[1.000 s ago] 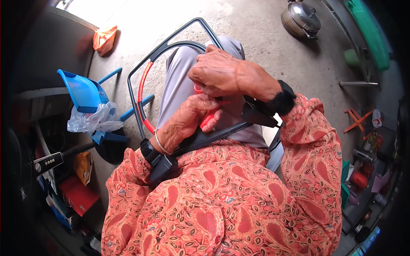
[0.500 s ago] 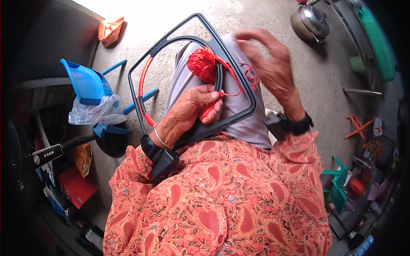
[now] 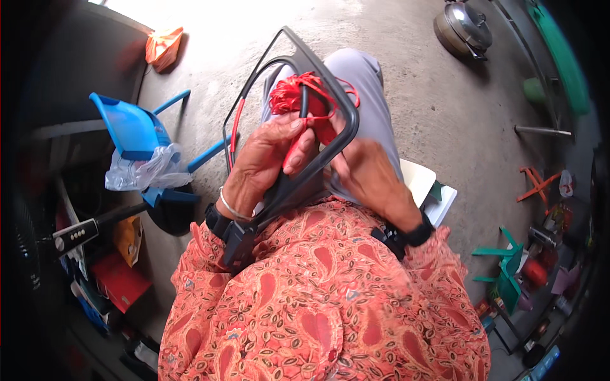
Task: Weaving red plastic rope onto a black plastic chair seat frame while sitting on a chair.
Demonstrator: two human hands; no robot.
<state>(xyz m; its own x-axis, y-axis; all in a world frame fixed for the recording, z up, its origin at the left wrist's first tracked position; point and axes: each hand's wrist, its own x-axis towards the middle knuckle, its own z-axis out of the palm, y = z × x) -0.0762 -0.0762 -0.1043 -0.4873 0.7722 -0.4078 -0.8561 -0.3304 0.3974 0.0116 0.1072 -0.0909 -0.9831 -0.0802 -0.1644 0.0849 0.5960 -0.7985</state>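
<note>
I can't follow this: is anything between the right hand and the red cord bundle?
Yes, the right side of the black frame crosses between the right hand and the red cord bundle in this view. That hand seems partly behind it; blur hides how far.

Smooth plastic frame [image 3: 349, 124], glossy metal pot [image 3: 464, 30]
</note>
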